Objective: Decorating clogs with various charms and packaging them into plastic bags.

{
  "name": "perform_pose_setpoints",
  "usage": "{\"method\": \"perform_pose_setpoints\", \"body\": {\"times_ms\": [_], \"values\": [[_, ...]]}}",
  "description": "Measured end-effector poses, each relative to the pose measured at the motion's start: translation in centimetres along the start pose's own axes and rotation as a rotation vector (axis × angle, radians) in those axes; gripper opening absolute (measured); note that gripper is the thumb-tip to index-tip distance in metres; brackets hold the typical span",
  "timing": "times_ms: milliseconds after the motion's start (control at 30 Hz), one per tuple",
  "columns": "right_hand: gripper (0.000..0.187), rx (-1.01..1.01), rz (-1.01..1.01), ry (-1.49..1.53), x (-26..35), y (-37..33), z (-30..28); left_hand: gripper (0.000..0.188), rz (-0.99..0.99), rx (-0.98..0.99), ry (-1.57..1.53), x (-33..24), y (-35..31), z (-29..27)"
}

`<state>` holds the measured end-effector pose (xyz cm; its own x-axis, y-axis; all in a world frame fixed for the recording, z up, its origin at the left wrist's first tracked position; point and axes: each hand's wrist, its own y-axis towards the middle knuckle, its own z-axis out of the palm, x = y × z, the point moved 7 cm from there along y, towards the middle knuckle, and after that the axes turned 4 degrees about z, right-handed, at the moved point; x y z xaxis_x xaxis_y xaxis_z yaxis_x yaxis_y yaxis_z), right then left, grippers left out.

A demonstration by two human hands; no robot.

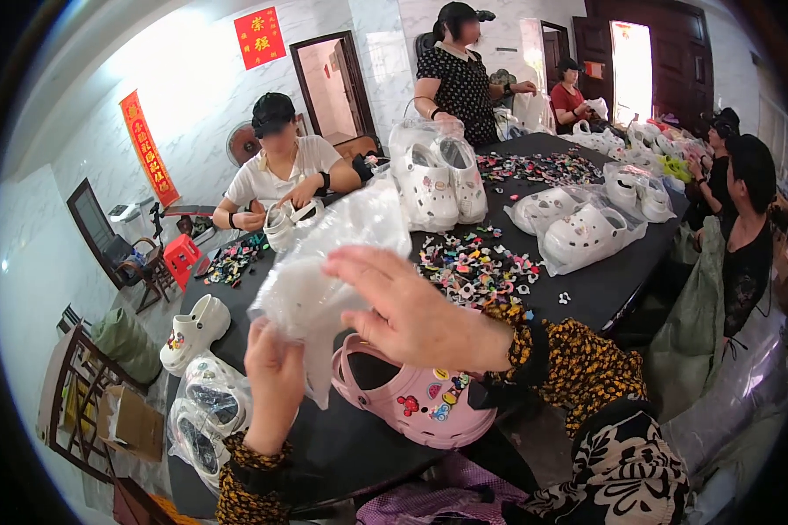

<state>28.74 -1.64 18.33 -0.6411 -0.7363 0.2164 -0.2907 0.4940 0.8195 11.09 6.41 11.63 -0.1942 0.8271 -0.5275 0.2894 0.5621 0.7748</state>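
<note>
While both hands work over the black table, only one view to go on, the head camera. Left hand pinched shut on the lower edge of a clear plastic bag, fingers bunched around the film. Right hand spread flat and open against the bag's right side, palm on it, nothing clamped; cannot tell whether the fingertips catch an edge. Bag held up off the table, running long from lower left up to upper right, and crumpled.

Directly under the right wrist, a pink clog lying on the table, decorated with little charms, toe pointing right and down, open heel end toward the left hand. So clog below and slightly right of the bag, closer to the right hand than the left.

Beyond that, a scatter of colourful charms mid-table, bagged white clogs further back, one loose white clog at the left edge. Other people seated and standing round the far side, busy with their own pairs.
</note>
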Motion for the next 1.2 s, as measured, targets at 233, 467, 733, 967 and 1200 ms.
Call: {"method": "perform_pose_setpoints", "body": {"times_ms": [233,467,733,967,1200], "values": [[0.091,0.257,0.377,0.341,-4.9,-1.3,2.2,0.028,-0.296,0.090,-0.502,0.4,-0.7,0.2],[0.101,0.307,0.530,1.060,-5.5,-1.0,5.0,0.028,-0.555,0.065,-0.908,0.5,-2.0,2.0],[0.065,0.315,0.610,1.000,-5.1,-1.9,5.1,0.027,-0.570,0.212,-1.014,0.7,-2.8,4.5],[0.043,0.102,0.554,0.869,-6.2,-2.1,3.1,0.043,-0.430,0.143,-0.554,-0.8,-2.1,3.0],[0.043,0.084,0.549,0.858,-5.5,-1.8,1.8,0.080,0.184,0.162,0.300,-7.2,-0.4,0.9]]}}
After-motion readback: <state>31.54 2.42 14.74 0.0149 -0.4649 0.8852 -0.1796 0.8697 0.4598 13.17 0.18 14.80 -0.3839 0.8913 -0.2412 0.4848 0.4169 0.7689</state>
